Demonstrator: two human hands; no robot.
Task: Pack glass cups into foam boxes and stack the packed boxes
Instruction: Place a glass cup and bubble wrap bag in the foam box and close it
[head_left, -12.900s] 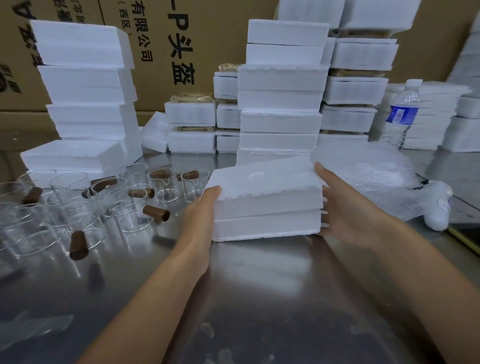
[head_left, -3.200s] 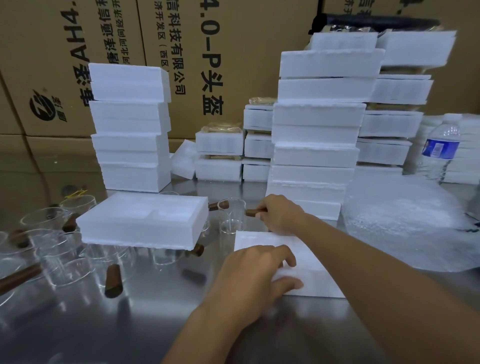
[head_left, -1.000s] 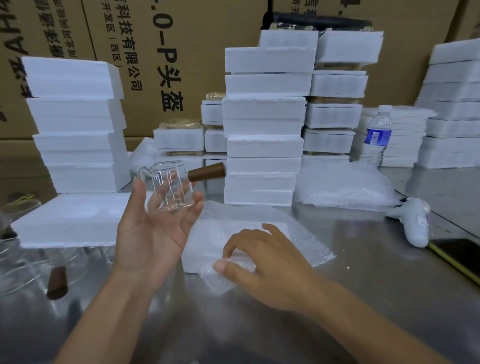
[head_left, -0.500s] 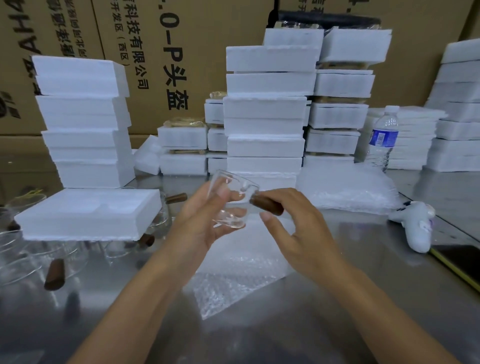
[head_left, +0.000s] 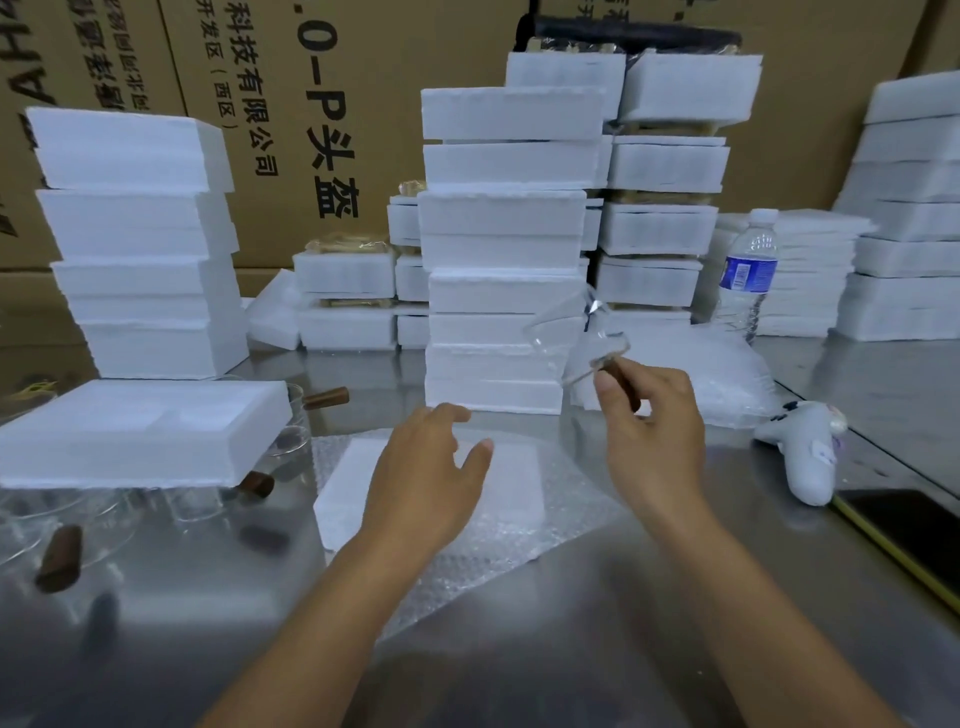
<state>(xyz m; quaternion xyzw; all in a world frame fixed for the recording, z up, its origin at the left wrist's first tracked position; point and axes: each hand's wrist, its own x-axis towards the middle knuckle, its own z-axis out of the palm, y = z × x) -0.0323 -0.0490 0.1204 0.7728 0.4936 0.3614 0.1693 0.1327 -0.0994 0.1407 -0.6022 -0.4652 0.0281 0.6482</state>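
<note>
My right hand (head_left: 652, 431) pinches the brown wooden handle of a clear glass cup (head_left: 576, 338) and holds it tilted in the air in front of the middle foam stack (head_left: 506, 249). My left hand (head_left: 426, 478) hovers with relaxed fingers over a white foam piece (head_left: 511, 486) that lies on a bubble-wrap sheet (head_left: 524, 551) on the steel table (head_left: 597, 665). A foam box (head_left: 135, 431) rests on top of several glass cups (head_left: 291, 436) at the left.
Tall stacks of foam boxes (head_left: 135, 239) stand left, centre and right before cardboard cartons (head_left: 363, 104). A water bottle (head_left: 748, 270), a heap of bubble wrap (head_left: 727, 384), a white controller (head_left: 805, 452) and a dark phone (head_left: 904, 530) lie at the right.
My left hand has let go of the glass cup and dropped toward the foam piece. My right hand now holds the cup alone by its handle, lifted up and to the right.
</note>
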